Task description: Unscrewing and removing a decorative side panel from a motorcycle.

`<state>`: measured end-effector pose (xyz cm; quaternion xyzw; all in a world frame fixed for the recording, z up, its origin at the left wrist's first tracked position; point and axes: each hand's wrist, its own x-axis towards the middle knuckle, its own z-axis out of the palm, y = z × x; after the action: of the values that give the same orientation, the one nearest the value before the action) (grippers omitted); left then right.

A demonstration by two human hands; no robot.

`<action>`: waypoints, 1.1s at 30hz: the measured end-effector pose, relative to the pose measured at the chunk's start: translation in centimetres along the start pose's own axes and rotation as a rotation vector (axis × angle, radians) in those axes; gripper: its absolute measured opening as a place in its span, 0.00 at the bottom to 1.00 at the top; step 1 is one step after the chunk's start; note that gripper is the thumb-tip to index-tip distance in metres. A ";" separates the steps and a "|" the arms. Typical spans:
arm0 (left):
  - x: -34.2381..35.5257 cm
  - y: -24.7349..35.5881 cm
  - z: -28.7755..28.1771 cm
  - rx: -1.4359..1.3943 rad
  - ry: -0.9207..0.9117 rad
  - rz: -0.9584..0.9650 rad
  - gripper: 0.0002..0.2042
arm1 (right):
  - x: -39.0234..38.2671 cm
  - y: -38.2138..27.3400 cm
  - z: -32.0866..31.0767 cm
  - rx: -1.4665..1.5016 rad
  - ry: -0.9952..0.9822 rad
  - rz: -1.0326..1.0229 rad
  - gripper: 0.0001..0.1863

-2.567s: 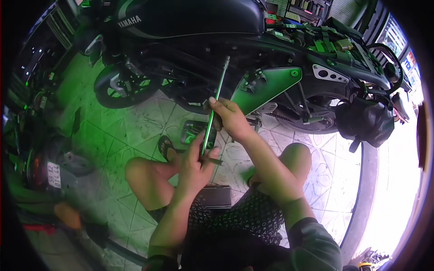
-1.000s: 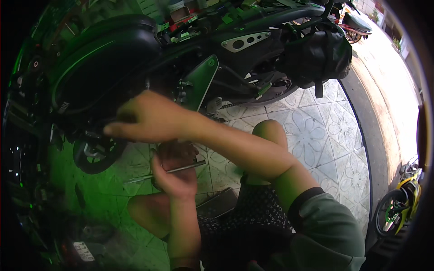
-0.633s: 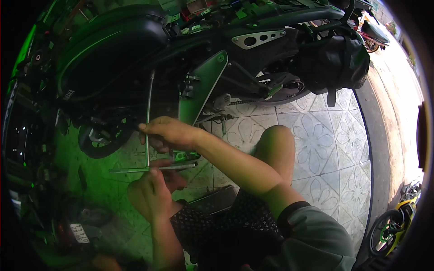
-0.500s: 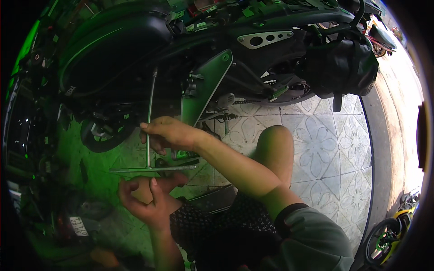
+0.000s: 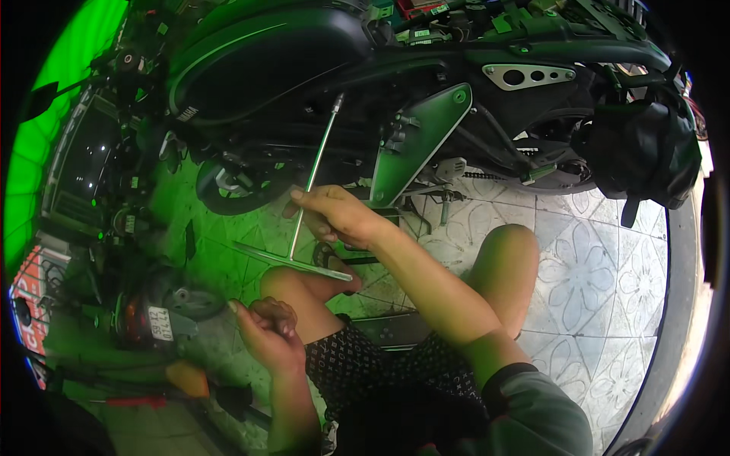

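My right hand (image 5: 342,215) is closed around the shaft of a long T-handle socket wrench (image 5: 318,159). The wrench's crossbar lies toward me, and its socket end points at the side of a black motorcycle (image 5: 266,72), below the tank; whether it sits on a fastener I cannot tell. My left hand (image 5: 271,334) is apart from the wrench, below the crossbar. Its fingers are loosely curled and the thumb stands away, with nothing visible in them. Right of the wrench, a triangular metal bracket (image 5: 422,148) is on the motorcycle's side.
Pale patterned floor tiles (image 5: 578,266) lie under the motorcycle and my bent knees. A black bag (image 5: 646,152) hangs by the rear wheel. Other motorbikes stand close on the left, one with a red tail light (image 5: 138,321). A red-handled tool (image 5: 137,400) lies at lower left.
The view has swung left, so the motorcycle appears further right. The wrench's crossbar has turned from nearly level to slanting down rightward. My left hand has dropped away from the crossbar, its fingers more curled.
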<state>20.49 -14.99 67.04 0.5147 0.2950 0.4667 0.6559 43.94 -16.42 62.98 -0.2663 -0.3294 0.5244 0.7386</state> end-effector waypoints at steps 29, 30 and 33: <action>21.8 -6.3 16.6 0.944 -0.668 0.385 0.20 | -2.7 0.8 -4.8 -0.391 0.273 0.105 0.30; 22.3 -7.7 18.0 0.962 -0.644 0.371 0.19 | -3.0 0.7 -5.2 -0.450 0.319 0.121 0.30; 21.9 -8.0 20.9 0.809 -0.586 0.141 0.19 | -3.5 0.7 -5.3 -0.576 0.397 0.112 0.31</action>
<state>49.64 -3.52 67.72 0.8558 0.2204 0.1940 0.4259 46.77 -19.78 58.38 -0.5779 -0.2988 0.3878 0.6530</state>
